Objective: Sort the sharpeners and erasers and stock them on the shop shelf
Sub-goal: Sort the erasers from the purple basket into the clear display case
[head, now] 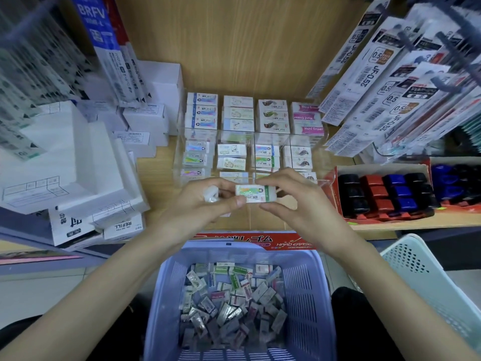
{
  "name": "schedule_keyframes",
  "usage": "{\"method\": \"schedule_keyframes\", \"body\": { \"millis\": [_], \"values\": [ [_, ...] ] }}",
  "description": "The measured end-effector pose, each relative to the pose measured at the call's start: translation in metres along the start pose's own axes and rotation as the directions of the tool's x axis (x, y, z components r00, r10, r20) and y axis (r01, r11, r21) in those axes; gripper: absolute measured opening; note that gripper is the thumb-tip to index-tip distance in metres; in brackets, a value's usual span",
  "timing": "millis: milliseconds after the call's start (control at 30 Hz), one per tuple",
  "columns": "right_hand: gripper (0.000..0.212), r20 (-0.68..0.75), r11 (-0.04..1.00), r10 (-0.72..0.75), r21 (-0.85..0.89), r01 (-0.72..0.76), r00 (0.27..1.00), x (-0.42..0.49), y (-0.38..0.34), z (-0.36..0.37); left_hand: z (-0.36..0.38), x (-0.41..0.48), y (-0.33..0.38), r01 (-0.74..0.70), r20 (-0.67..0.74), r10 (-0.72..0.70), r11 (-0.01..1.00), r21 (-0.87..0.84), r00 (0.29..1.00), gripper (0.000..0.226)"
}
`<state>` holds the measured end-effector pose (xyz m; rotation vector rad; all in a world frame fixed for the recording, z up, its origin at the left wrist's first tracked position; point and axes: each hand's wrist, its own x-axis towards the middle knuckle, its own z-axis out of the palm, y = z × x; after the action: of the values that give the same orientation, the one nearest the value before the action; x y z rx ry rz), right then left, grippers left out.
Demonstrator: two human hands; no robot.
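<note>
One wide-angle camera is riding on the person's head, facing forward and down into the shelf (234, 48), whose back panel is filling the top of the view. It is hovering close above the lilac basket (166, 282) at the bottom edge, and the left hand (205, 204) and right hand (296, 196) are meeting near mid-frame, arms entering from the lower corners.

Lilac slatted basket (307, 295) at 6 o'clock; black, red, blue sharpeners (395, 191) in red tray (337, 188) at 3 o'clock; white, green-banded eraser (253, 194) centre.
</note>
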<state>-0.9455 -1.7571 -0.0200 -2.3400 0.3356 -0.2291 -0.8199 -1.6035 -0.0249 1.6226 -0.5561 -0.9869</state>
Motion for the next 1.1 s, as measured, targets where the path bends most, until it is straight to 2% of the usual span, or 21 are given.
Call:
{"method": "schedule_keyframes", "body": {
  "millis": [67, 133, 233, 300, 400, 567, 633, 700, 767, 800, 867, 900, 933, 1033, 1100],
  "values": [
    [0.037, -0.054, 0.998, 0.019, -0.061, -0.023, 0.998, 0.009, 0.007, -0.009, -0.001, 0.002, 0.0, 0.008, -0.04, -0.009, 1.0, -0.029, 0.999, 0.019],
    [0.036, -0.154, 0.96, 0.083, -0.253, -0.121, 0.985, 0.025, 0.022, -0.017, -0.004, 0.004, 0.001, 0.025, -0.099, -0.036, 0.993, -0.112, 0.994, 0.019],
    [0.033, -0.115, 0.844, 0.129, -0.508, -0.17, 0.985, 0.046, 0.035, -0.02, -0.008, 0.005, 0.003, 0.02, -0.12, -0.045, 0.98, -0.2, 0.992, 0.024],
    [0.029, -0.048, 0.825, 0.158, -0.542, -0.158, 0.986, 0.056, 0.032, -0.018, -0.009, 0.004, 0.002, 0.011, -0.104, -0.032, 0.981, -0.192, 0.994, 0.033],
    [0.027, 0.015, 0.826, 0.186, -0.544, -0.148, 0.982, 0.067, 0.024, -0.017, -0.01, 0.003, -0.001, 0.008, -0.118, -0.031, 0.981, -0.191, 0.993, 0.034],
    [0.019, -0.049, 0.87, 0.268, -0.418, -0.263, 0.962, 0.068, 0.029, -0.015, -0.008, 0.004, 0.0, 0.034, -0.113, -0.074, 0.946, -0.323, 0.991, 0.022],
    [0.015, -0.035, 0.874, 0.292, -0.396, -0.282, 0.956, 0.068, 0.026, -0.018, -0.007, 0.003, 0.002, 0.054, -0.109, -0.103, 0.923, -0.38, 0.989, 0.015],
    [0.017, 0.059, 0.819, 0.302, -0.528, -0.227, 0.952, 0.068, 0.017, -0.02, -0.005, 0.004, 0.002, 0.078, -0.118, -0.141, 0.901, -0.426, 0.983, 0.019],
    [0.026, 0.095, 0.804, 0.214, -0.583, -0.12, 0.972, 0.066, 0.013, -0.019, -0.003, 0.005, 0.003, 0.1, -0.128, -0.175, 0.887, -0.45, 0.976, 0.029],
    [0.026, 0.071, 0.85, 0.145, -0.52, -0.087, 0.987, 0.062, 0.008, -0.017, -0.003, 0.006, 0.003, 0.102, -0.134, -0.18, 0.888, -0.448, 0.974, 0.032],
    [0.022, 0.008, 0.98, 0.085, -0.18, -0.083, 0.996, 0.047, -0.009, -0.012, -0.003, 0.005, 0.004, 0.095, -0.149, -0.171, 0.904, -0.416, 0.974, 0.035],
    [0.02, 0.021, 0.997, 0.075, -0.014, -0.075, 0.997, 0.039, -0.02, -0.008, -0.003, 0.004, 0.005, 0.087, -0.154, -0.159, 0.916, -0.392, 0.975, 0.036],
    [0.02, 0.058, 0.996, 0.063, 0.067, -0.066, 0.996, 0.031, -0.03, -0.003, -0.003, 0.003, 0.004, 0.071, -0.156, -0.138, 0.926, -0.372, 0.978, 0.037],
    [0.027, 0.097, 1.0, 0.0, 0.013, -0.002, 0.995, 0.019, -0.04, 0.015, 0.001, 0.0, 0.004, 0.057, -0.152, -0.114, 0.939, -0.339, 0.982, 0.042],
    [0.034, 0.097, 1.0, 0.027, -0.015, -0.025, 0.995, 0.017, -0.04, 0.022, 0.001, 0.001, 0.002, 0.071, -0.147, -0.122, 0.946, -0.316, 0.982, 0.047]
  ]
}}
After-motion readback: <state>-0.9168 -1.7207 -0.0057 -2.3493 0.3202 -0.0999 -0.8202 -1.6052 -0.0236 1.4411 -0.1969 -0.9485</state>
